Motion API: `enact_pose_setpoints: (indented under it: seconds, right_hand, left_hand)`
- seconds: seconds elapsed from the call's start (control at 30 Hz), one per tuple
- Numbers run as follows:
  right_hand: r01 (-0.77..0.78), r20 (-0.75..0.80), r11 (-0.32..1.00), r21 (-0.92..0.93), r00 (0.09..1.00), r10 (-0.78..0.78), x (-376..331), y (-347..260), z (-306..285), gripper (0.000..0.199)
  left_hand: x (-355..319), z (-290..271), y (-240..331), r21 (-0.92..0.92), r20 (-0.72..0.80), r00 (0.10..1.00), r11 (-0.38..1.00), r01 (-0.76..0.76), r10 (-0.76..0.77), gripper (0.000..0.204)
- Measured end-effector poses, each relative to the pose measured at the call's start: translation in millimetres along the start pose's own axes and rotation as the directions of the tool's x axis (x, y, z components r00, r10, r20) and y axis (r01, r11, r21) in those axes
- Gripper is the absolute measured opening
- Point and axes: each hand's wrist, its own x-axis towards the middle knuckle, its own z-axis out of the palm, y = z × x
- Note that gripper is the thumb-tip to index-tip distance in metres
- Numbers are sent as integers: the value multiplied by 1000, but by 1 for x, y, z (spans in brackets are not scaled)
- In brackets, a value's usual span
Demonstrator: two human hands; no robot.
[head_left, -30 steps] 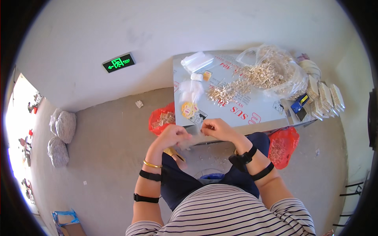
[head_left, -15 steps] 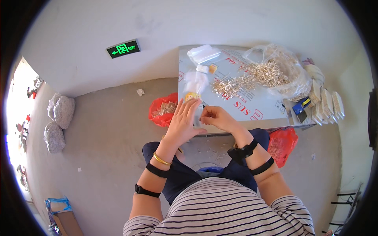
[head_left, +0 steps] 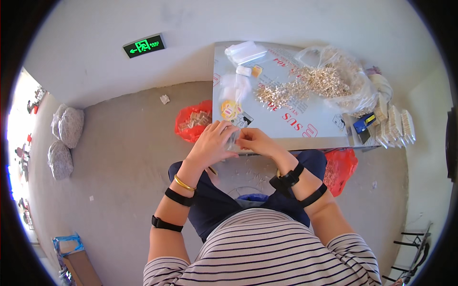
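Observation:
At the table's near edge, a small clear plastic bag (head_left: 232,141) sits between my two hands. My left hand (head_left: 212,143) curls its fingers round the bag's left side, the thumb below. My right hand (head_left: 257,142) pinches the bag's right side; its fingertips are partly hidden. Just beyond my hands lie round yellow labels (head_left: 230,109). Past them are loose clear bags (head_left: 237,87) and a stack of clear sleeves (head_left: 247,52). A pile of cotton swabs (head_left: 322,82) spreads over the table, spilling from a large clear bag (head_left: 355,88).
Filled swab packs (head_left: 395,125) stand at the table's right end by a blue-and-yellow tool (head_left: 364,122). A red bag of small packs (head_left: 193,120) sits left of the table, another red bag (head_left: 340,171) at lower right. Stuffed sacks (head_left: 69,127) and a cardboard box (head_left: 82,266) lie left.
My left hand has tilted from nearly flat, fingers pointing up, to curled round the clear bag. The yellow labels now show more fully. The whole view has shifted slightly.

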Motion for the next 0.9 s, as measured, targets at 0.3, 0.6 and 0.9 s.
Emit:
enact_pose_setpoints:
  seconds: [0.3, 0.6, 0.9]
  right_hand:
    - [-78, 95, 994, 82, 993, 70, 20, 20, 12, 18]
    - [-131, 201, 983, 130, 974, 103, 40, 51, 14, 9]
    - [-150, 227, 972, 180, 968, 108, 44, 54, 15, 20]
  left_hand:
    - [-5, 10, -23, 40, 85, 996, 999, -18, 14, 63]
    - [-14, 20, -31, -1, 105, 989, 995, 103, -102, 78]
    - [-15, 28, -43, -128, 97, 986, 980, 150, -139, 65]
